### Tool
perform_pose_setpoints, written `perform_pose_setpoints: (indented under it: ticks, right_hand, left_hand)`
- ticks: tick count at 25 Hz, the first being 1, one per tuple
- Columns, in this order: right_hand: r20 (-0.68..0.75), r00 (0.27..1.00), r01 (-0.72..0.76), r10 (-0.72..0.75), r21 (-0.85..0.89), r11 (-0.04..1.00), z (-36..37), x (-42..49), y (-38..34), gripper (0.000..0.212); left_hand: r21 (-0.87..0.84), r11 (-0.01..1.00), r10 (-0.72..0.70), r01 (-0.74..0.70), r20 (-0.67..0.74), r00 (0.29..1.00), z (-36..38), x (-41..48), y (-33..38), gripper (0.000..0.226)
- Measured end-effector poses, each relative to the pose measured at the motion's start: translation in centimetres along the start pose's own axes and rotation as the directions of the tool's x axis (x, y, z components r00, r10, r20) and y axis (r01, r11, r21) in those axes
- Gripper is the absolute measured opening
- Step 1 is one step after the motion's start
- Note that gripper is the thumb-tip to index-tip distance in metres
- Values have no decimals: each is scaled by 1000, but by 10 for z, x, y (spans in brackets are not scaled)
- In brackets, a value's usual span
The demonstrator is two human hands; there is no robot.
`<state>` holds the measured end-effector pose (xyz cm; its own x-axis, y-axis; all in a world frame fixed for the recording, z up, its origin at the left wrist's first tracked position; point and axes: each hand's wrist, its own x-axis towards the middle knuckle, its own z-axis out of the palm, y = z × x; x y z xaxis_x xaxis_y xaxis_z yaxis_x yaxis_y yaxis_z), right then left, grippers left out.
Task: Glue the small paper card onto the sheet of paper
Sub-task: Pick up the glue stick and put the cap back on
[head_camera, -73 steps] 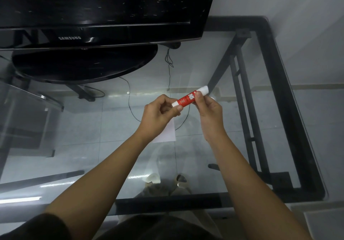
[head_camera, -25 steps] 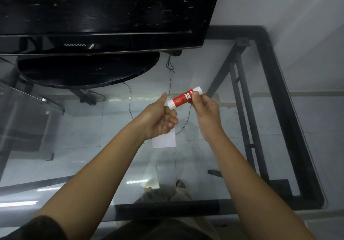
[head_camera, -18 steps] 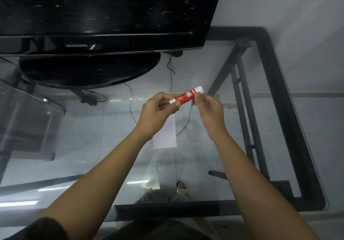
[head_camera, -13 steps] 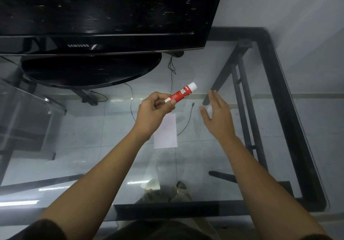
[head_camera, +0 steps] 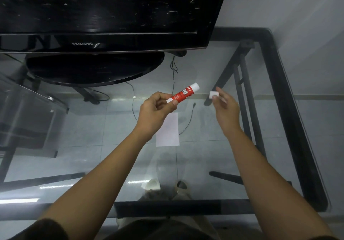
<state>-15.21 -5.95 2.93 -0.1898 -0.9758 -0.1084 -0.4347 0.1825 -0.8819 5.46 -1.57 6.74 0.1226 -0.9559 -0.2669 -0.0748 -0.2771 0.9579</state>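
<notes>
Two hands: glue stick [head_camera: 183, 94], cap [head_camera: 213, 94]

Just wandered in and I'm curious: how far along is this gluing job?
Early. Done: the glue stick, in the left hand, looks uncapped; the right hand holds a small white piece, probably its cap. Left: the white paper lies untouched on the glass table, nothing glued.
</notes>
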Motion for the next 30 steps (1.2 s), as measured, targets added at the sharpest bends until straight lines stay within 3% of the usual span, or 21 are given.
perform_pose_setpoints:
  ticks: [2, 4, 7, 12, 21, 25, 27, 30]
  right_hand:
    - [138, 985, -144, 100, 360, 922, 2, -5, -20, 33]
    - [243, 968, -168, 54, 478, 862, 4, -11, -30, 36]
    - [263, 965, -123, -2, 460, 879, 5, -16, -37, 34]
    - [293, 953, -14, -74, 287, 958, -2, -15, -39, 36]
    - [300, 948, 25, -107, 265, 964, 2, -15, -39, 37]
    - [279, 956, 0, -91, 312, 950, 5, -15, -39, 44]
    - [290, 956, -106, -37, 461, 881, 10, -18, -39, 52]
    - [361, 932, -229, 30, 520, 823, 20, -20, -36, 41]
  left_hand:
    - [-10, 1000, 15, -15, 2, 1000, 2, 0, -1, 18]
    - [-13, 999, 40, -40, 9, 999, 3, 0, -1, 17]
    - [57, 994, 92, -93, 21, 996, 2, 0, 1, 21]
    - [116, 986, 120, -120, 4, 993, -2, 3, 1, 21]
    - [102, 988, 115, -114, -3, 993, 4, 3, 1, 22]
    - [56, 993, 105, -104, -11, 994, 7, 5, 1, 20]
    - [15, 992, 125, -125, 11, 992, 9, 6, 1, 20]
    - [53, 984, 165, -168, 71, 984, 12, 3, -2, 24]
